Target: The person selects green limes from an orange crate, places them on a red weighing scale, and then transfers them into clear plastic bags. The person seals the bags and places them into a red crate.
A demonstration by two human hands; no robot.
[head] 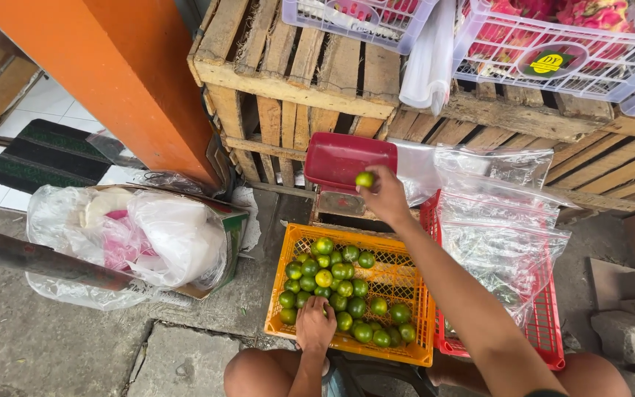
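My right hand [385,195] holds a small green lime [364,179] at the front rim of a red plastic tray [339,157] that sits on a scale. My left hand [315,323] reaches down into an orange plastic crate [406,283] and rests among several green and yellowish limes [341,288], fingers curled on them. I cannot tell whether that hand grips one. The crate lies on the ground between my knees.
A red crate [545,327] lined with clear plastic bags [501,235] lies to the right. Wooden crates [295,81] stand behind, topped by white baskets [553,51] of pink fruit. A box of plastic bags [141,235] and an orange pillar [134,81] are at left.
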